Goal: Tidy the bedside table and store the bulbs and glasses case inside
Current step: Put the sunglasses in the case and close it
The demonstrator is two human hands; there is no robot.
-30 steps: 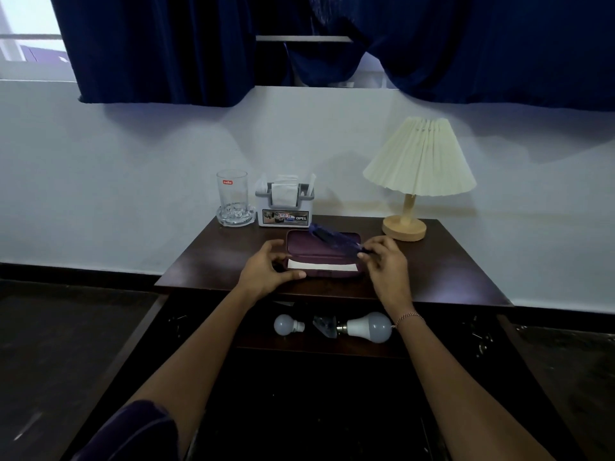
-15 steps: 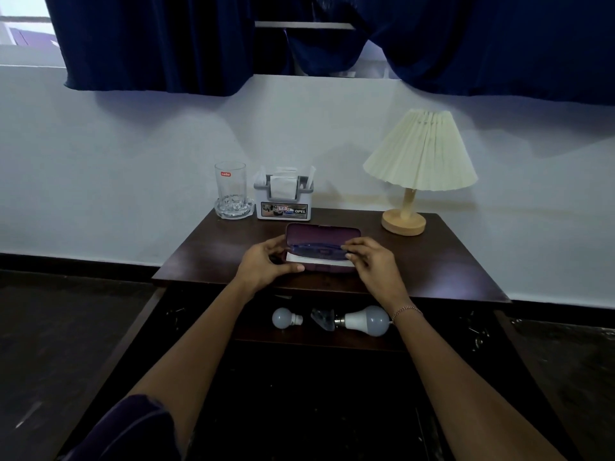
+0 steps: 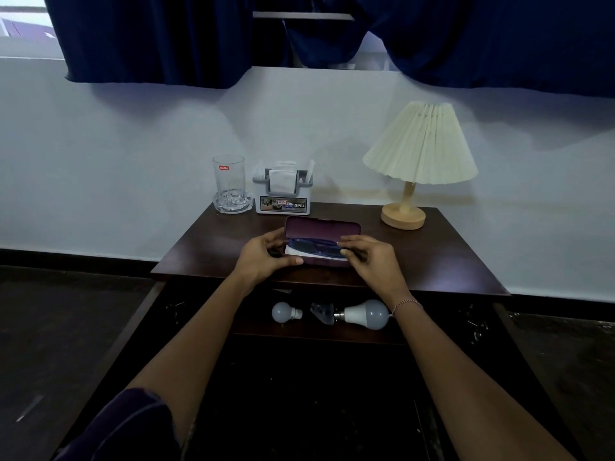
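Glass (image 3: 228, 181) stood back-L on the bedside table (image 3: 449, 261), w/ napkin holder (image 3: 283, 194) just beside it. L hand (image 3: 263, 257) curled round the L end of the glasses case (image 3: 322, 229). Case sat mid-table nr the front edge, lid up, glasses (image 3: 312, 246) inside. R hand (image 3: 372, 261), fingers bent, pinched the glasses' R end. On the shelf (image 3: 253, 327) below: small bulb (image 3: 283, 312) L, big bulb (image 3: 369, 314) R, apart. Lamp (image 3: 421, 161) stood back-R.

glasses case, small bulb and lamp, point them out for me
glasses case (image 3: 322, 226), head view, on the inside of its raised lid
small bulb (image 3: 281, 311), head view, on its round white globe
lamp (image 3: 422, 144), head view, on the pleated shade
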